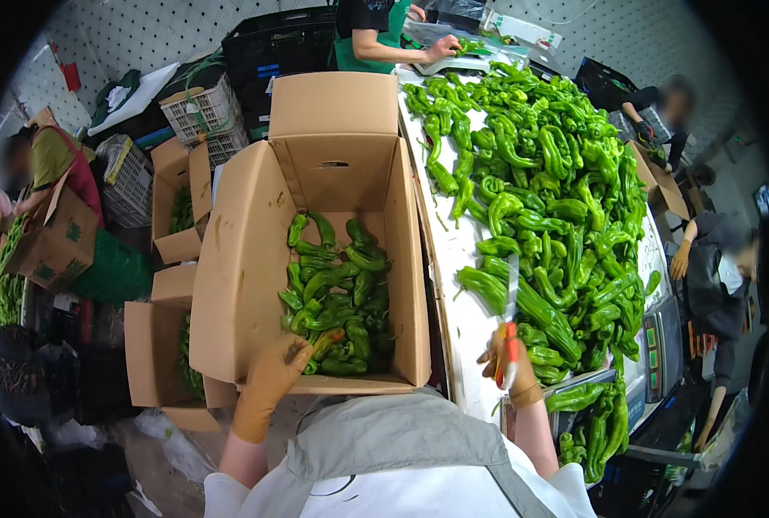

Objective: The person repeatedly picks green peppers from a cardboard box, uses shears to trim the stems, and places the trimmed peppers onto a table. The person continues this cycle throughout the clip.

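An upright cardboard box [337,173] stands open before me, its lower part filled with green peppers [350,285]. One pepper near my side has a reddish patch [325,344]. My left hand [272,375], in a tan glove, is at the box's near left corner. Its fingers are bent together beside the peppers, and what they hold, if anything, is hidden. My right hand [515,371], gloved too, is closed around the orange handle of a knife [509,332] over the white table [466,345]. The blade points away from me, next to a large pile of green peppers [557,198].
Smaller cardboard boxes [164,341] with peppers stand left. White crates [199,116] are stacked behind them. A scale [656,354] sits at the table's right edge. Across the table, a co-worker's hand [440,49] rests on peppers at another scale. Other people work left and right.
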Motion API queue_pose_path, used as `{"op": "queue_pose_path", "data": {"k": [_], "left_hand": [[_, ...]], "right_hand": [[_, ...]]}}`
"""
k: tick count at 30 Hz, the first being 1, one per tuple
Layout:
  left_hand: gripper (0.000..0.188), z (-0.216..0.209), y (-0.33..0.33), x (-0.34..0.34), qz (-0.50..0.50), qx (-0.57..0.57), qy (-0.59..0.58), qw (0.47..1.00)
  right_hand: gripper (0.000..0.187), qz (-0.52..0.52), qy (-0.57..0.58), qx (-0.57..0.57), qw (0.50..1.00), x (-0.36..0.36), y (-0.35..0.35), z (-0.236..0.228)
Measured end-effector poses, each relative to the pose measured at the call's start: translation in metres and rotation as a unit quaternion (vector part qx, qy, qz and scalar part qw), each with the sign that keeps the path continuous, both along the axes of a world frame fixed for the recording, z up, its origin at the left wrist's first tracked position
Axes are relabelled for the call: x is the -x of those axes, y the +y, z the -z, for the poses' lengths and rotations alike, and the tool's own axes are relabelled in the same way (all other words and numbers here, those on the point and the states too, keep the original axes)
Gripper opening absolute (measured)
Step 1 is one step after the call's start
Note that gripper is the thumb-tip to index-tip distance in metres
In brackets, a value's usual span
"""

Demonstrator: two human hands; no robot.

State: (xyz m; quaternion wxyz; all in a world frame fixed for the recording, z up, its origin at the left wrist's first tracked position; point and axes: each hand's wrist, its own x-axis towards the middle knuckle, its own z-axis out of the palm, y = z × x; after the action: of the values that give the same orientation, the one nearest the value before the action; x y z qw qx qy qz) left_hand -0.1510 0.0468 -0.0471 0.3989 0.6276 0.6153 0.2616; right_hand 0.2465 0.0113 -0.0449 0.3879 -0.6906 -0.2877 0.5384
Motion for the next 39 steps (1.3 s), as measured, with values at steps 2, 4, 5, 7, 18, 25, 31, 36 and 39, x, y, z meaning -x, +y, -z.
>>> {"op": "queue_pose_path", "data": {"k": [2,4,5,7,18,25,31,36,39], "left_hand": [[0.021,-0.001,-0.002,0.006,0.000,0.016,0.011,1.000],[0.030,-0.003,-0.005,0.017,0.031,0.060,0.074,0.995],[0.035,-0.003,-0.005,0.020,0.047,0.083,0.106,0.990],[0.041,-0.003,0.005,0.018,0.127,0.048,0.157,0.978],[0.054,0.100,0.193,-0.130,0.331,0.081,0.247,0.907],[0.051,0.224,0.208,-0.157,0.275,0.016,0.456,0.846],[0.041,0.234,0.157,-0.149,0.397,0.113,0.509,0.755],[0.041,0.163,0.153,-0.137,0.346,0.267,0.416,0.798],[0.042,0.077,0.148,-0.126,0.220,0.102,0.279,0.929]], "right_hand": [[0.044,-0.114,-0.191,0.003,0.975,-0.016,-0.025,0.050],[0.053,-0.219,-0.418,-0.007,0.882,-0.013,-0.037,0.071],[0.057,-0.227,-0.410,0.035,0.883,-0.005,-0.035,0.068],[0.065,-0.207,-0.383,0.038,0.900,0.010,-0.038,0.077],[0.060,-0.144,-0.474,-0.027,0.868,0.040,-0.010,0.072],[0.053,-0.113,-0.497,0.010,0.860,0.044,-0.015,0.081],[0.058,-0.104,-0.482,-0.005,0.870,0.040,-0.016,0.087],[0.059,-0.094,-0.383,-0.043,0.918,0.029,-0.018,0.086],[0.046,-0.098,-0.286,-0.106,0.947,0.025,-0.009,0.051]]}}
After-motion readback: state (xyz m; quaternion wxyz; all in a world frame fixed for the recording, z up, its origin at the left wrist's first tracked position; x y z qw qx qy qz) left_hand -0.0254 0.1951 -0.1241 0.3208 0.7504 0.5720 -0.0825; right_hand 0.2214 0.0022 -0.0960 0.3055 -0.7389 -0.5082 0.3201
